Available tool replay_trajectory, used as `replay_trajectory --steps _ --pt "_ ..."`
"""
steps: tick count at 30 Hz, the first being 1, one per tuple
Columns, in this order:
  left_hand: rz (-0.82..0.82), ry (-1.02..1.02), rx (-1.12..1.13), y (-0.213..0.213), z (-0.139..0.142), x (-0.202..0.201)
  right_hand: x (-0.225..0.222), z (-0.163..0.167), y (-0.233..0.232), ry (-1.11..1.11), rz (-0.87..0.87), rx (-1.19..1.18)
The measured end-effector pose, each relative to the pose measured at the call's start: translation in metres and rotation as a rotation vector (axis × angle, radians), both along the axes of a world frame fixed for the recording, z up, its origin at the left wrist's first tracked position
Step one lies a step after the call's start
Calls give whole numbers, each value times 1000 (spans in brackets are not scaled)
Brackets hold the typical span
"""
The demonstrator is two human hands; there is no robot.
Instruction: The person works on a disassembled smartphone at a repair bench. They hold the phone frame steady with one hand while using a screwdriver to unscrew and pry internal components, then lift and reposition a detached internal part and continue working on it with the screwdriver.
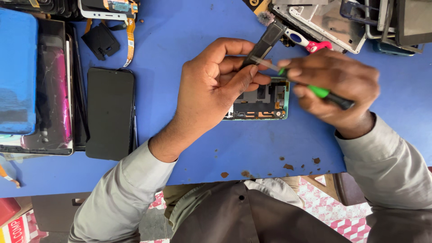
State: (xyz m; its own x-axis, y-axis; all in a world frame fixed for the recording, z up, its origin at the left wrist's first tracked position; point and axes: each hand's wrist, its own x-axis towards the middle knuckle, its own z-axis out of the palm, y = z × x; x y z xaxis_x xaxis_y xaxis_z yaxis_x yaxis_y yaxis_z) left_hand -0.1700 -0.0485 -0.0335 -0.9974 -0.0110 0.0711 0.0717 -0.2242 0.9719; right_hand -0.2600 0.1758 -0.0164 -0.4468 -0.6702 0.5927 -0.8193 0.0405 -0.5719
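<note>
Grey shirt cloth (pixel 252 216) fills the bottom edge closest to the camera, and both pale grey sleeves rise from it onto the blue worktop (pixel 180 27). At the far left, a thick blue slab (pixel 17 72) is cut off by the frame edge and lies over part of a cracked phone with a pink-tinted screen (pixel 51 90), so neither shows whole. Just right of them lies a dark, glossy phone screen panel (pixel 110 112), flat and face up. Above it, a small black part with an orange ribbon cable (pixel 101 40) rests on the worktop, and more parts at the top edge are cropped.

Toward the middle, the left hand (pixel 211 94) reaches up from the lower left with the wrist bent, its thumb and fingers pinched around a narrow black rectangular part (pixel 265 42) held tilted above the table. Under that hand lies an opened phone body with a teal frame and exposed black and copper insides (pixel 261 101); its left half is hidden by the palm.

Further right, the right hand (pixel 335 87) is curled around a screwdriver with a green and black handle (pixel 326 94), the fingers covering most of the shaft; the thin metal tip meets the black part near the left thumb. A toothbrush with a white, blue and pink handle (pixel 301 40) lies behind, partly hidden, beside a cropped stack of phone frames (pixel 342 22)
</note>
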Motion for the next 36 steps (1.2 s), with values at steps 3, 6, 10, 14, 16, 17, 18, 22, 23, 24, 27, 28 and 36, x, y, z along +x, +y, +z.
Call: replay_trajectory --steps 3,6,10,14,16,17,18,22,23,24,27,28,36 --pt "-4 9 4 1 -2 0 1 -2 -1 -66 32 -32" --pt "-3 22 -8 2 -3 -1 1 -1 -1 -83 67 -18" --pt "13 3 -11 1 -3 0 1 0 1 20 -39 12" --pt "6 35 10 2 -2 -2 0 -4 0 -68 59 -1" --pt "7 10 -16 2 -1 0 0 -6 0 -99 9 -48" --pt "5 9 -11 2 -1 0 1 -6 0 -82 8 -33" --pt "4 9 -5 2 -1 0 1 -6 1 -63 8 -19" --pt "10 16 -15 3 -1 -2 1 -2 0 -37 69 -12" --pt "10 13 -23 2 -1 -1 1 -1 -1 -19 42 -9" --pt "10 7 -29 1 0 0 1 0 -1 -2 16 -3" --pt "14 26 -20 2 -1 0 1 1 -4 -10 50 8" --pt "16 38 -15 2 -2 -1 1 0 -5 -23 81 8" --pt "26 22 -56 3 -4 -1 4 -2 -2 -62 33 -11"
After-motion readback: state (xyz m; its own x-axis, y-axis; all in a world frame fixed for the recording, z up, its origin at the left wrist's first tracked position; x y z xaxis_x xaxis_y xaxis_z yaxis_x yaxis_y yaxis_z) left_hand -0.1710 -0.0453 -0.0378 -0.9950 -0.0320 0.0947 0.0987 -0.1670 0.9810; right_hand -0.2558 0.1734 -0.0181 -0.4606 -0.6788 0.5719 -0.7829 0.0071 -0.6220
